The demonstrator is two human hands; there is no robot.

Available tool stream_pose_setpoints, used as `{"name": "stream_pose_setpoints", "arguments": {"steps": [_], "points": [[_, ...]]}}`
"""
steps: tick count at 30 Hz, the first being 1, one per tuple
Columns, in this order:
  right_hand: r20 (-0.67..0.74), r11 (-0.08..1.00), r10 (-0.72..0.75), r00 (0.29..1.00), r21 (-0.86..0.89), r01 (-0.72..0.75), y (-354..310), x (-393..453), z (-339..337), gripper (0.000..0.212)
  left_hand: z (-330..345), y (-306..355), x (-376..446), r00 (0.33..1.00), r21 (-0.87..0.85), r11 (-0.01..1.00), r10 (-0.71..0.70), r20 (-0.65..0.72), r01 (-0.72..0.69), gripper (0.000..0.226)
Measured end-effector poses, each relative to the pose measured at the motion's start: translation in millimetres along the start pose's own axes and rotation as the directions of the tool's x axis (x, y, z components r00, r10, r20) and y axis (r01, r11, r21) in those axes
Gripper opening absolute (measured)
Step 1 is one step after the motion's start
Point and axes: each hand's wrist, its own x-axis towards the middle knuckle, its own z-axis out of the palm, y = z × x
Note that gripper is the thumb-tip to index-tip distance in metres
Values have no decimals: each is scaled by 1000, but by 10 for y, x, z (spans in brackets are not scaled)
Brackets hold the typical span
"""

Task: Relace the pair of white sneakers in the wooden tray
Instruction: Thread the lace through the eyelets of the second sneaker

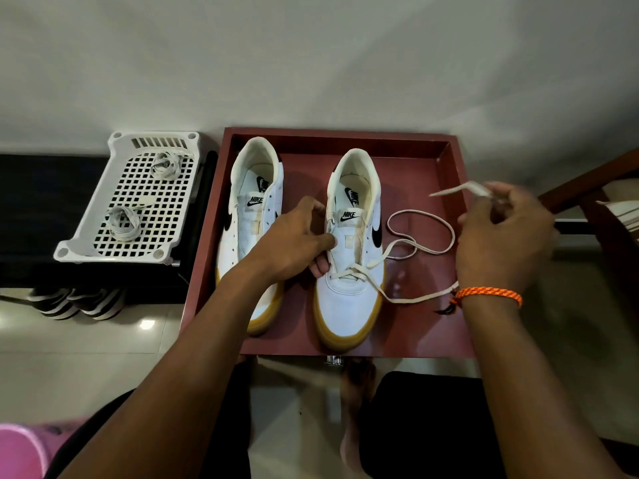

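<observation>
Pinching flat cream lace (420,250), right hand (501,233); left hand (297,243) gripping smooth white sneaker (351,250).

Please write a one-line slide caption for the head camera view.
Left hand steadies the right-side sneaker in the tray; right hand pinches its lace.

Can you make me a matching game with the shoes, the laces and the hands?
Things:
1. left sneaker
2. right sneaker
3. white basket
4. right hand

States:
A. pinches a lace end
B. no lace in it
C. holds two coiled laces
D. laced only at the lowest eyelets

Pairs: 1-B, 2-D, 3-C, 4-A
</observation>
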Motion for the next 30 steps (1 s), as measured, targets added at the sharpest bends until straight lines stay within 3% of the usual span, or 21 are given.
{"name": "stream_pose_setpoints", "arguments": {"steps": [5, 8, 11, 14, 16, 18, 20, 23, 27, 30], "points": [[69, 999, 6, 998, 54, -9, 8, 0, 15, 27, 9, 14, -7, 1000, 15, 1000, 16, -19, -16, 37], [270, 997, -22, 963, 81, 0, 58, -14, 51, 22, 19, 28, -15, 996, 29, 999, 48, -70, -46, 38], [614, 998, -22, 789, 64, -21, 63, -106, 114, 25, 41, 18, -12, 985, 61, 995, 89, -149, -81, 37], [782, 996, -71, 619, 18, 91, 32, -268, 185, 29, 36, 32, -17, 941, 190, 967, 215, -261, -168, 26], [806, 987, -141, 575, 67, 149, 10, -338, 207, 32, 38, 60, -32, 920, 216, 945, 298, -256, -247, 19], [813, 971, -205, 545, 102, 214, 6, -360, 219, 39, 69, 79, -48, 926, 255, 922, 339, -165, -292, 10], [824, 955, -240, 514, 106, 276, 24, -366, 222, 42, 128, 63, -50, 943, 367, 887, 325, -67, -280, 15], [847, 947, -227, 480, 76, 313, 70, -380, 227, 30, 195, 11, -26, 952, 461, 852, 303, -49, -247, 19], [821, 941, -222, 526, 40, 336, 101, -411, 261, 22, 214, 37, -26, 958, 384, 889, 284, -33, -250, 8], [831, 936, -181, 525, -19, 352, 110, -387, 263, 18, 217, 102, -68, 970, 236, 944, 242, -21, -230, 8]]}}
